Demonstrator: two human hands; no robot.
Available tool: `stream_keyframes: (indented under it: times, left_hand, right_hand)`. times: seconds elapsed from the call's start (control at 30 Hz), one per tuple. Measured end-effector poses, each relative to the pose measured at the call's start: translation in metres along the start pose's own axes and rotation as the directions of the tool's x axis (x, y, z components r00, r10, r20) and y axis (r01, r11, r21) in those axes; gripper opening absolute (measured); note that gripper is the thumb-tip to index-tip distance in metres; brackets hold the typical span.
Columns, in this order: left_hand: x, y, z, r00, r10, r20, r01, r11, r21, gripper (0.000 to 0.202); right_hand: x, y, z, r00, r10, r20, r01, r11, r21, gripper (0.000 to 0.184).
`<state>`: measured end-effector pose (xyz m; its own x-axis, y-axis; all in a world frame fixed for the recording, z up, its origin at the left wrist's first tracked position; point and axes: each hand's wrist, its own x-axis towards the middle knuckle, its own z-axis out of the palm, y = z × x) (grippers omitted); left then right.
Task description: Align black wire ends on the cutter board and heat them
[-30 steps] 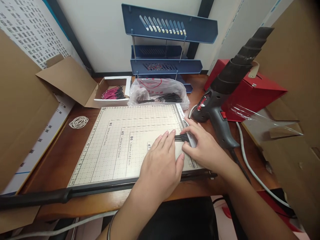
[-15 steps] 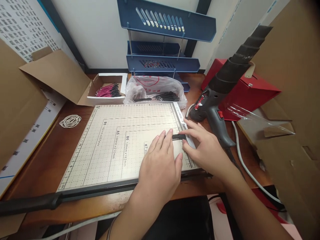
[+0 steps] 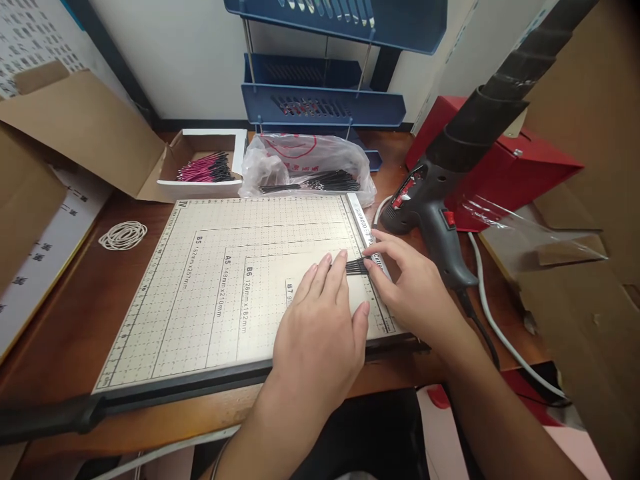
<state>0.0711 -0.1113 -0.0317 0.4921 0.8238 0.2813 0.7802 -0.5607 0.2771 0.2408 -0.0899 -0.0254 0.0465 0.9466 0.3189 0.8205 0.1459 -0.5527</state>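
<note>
A row of thin black strands (image 3: 355, 267), wires or fine tubes, lies on the cream gridded bed of a paper cutter (image 3: 210, 320). My left hand (image 3: 320, 333) rests flat across their left part, fingers stretched out and hiding that end. At the other end, beside the cutter's white ruler strip (image 3: 359, 217), my right hand (image 3: 410, 277) pinches the strands between thumb and forefinger; its other fingers are slightly raised. The cutter's black handle (image 3: 50, 419) is down along the front edge.
Behind the cutter are a white-edged box (image 3: 200, 191) of pink and black wires and a plastic bag (image 3: 300, 157) with black strands. A heat gun (image 3: 435, 200) stands close on the right, before a red box (image 3: 530, 173). A white cord coil (image 3: 123, 235) lies left.
My right thumb and forefinger have closed together on the strands' right end, which is now drawn narrower. My left hand stays pressed flat. The head view has shifted slightly.
</note>
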Motion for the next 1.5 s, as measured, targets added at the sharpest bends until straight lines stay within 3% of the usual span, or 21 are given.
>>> stream_keyframes:
  times: [0.17, 0.37, 0.53, 0.9, 1.13, 1.5]
  left_hand:
    - [-0.0002, 0.0007, -0.0004, 1.000, 0.006, -0.007, -0.006, 1.000, 0.005, 0.058]
    - [-0.0001, 0.0000, -0.0005, 1.000, 0.019, -0.010, -0.019, 0.999, 0.026, 0.058]
    - [0.0010, 0.0010, 0.0000, 1.000, 0.021, -0.004, -0.021, 0.999, 0.038, 0.059]
    - [0.0062, 0.0053, 0.0029, 0.999, 0.047, 0.016, -0.047, 0.998, 0.030, 0.066]
    - [0.0056, 0.0024, 0.0034, 0.997, 0.080, -0.006, -0.080, 0.996, -0.043, 0.069]
    - [0.0059, 0.0012, 0.0038, 0.997, 0.077, 0.018, -0.076, 0.995, -0.059, 0.072]
  right_hand:
    - [0.0012, -0.0030, -0.0022, 0.999, -0.033, 0.038, 0.036, 0.997, -0.066, 0.015]
    - [-0.0024, 0.0000, 0.0008, 0.981, -0.181, -0.073, 0.160, 0.959, -0.235, 0.021]
    - [-0.0057, 0.0004, 0.0019, 0.971, -0.229, -0.071, 0.194, 0.924, -0.329, 0.028]
    - [-0.0014, 0.0028, -0.0029, 0.980, -0.190, -0.062, 0.170, 0.955, -0.243, 0.023]
    - [0.0000, 0.0004, -0.0055, 0.965, -0.261, -0.005, 0.251, 0.934, -0.254, 0.026]
    - [-0.0005, 0.0001, -0.0053, 0.981, -0.166, -0.096, 0.158, 0.983, -0.091, 0.024]
